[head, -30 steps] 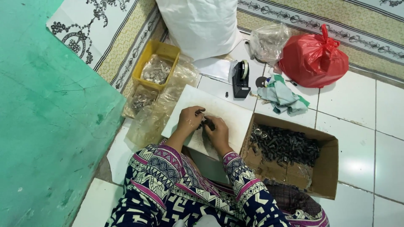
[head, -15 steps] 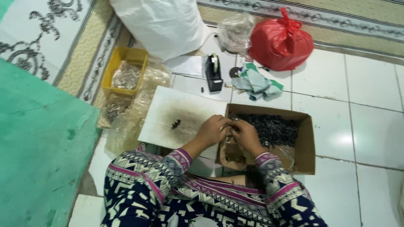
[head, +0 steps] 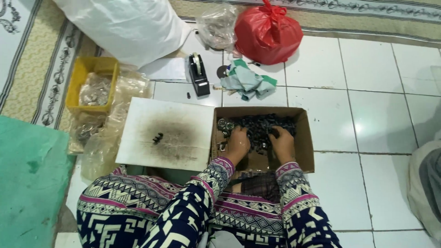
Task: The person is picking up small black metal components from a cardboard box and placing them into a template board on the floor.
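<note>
Dark metal parts [head: 264, 128], small and heaped, fill the far half of an open cardboard box [head: 307, 138] that sits on the white tiled floor [head: 367, 92] just in front of the seated person's knees. Both hands are down inside it: the left hand [head: 238, 143] rests at the near left edge of the heap, fingers curled down into the pieces, and the right hand [head: 281, 143] lies beside it on the right, fingers likewise bent and buried among the parts; whether either hand actually grips a piece I cannot tell, since the fingertips are hidden in the pile. A few shinier round pieces [head: 225, 124] lie in the box's far left corner. Patterned sleeves in purple, white and dark blue cover both forearms. Touching the box on its left is a flat white board [head: 138, 138] with a dark smudge in its middle and one small dark part [head: 157, 137] lying on the smudge. Further left, clear plastic bags [head: 108, 138] lie crumpled beside a yellow tray [head: 82, 76] holding more bagged pieces. Beyond the box stand a black tape dispenser [head: 198, 73], a crumpled green and white cloth [head: 248, 82], a knotted red plastic bag [head: 268, 34], a clear bag [head: 216, 27] and a big white sack [head: 128, 27]. A green mat [head: 27, 183] covers the floor at the near left.
</note>
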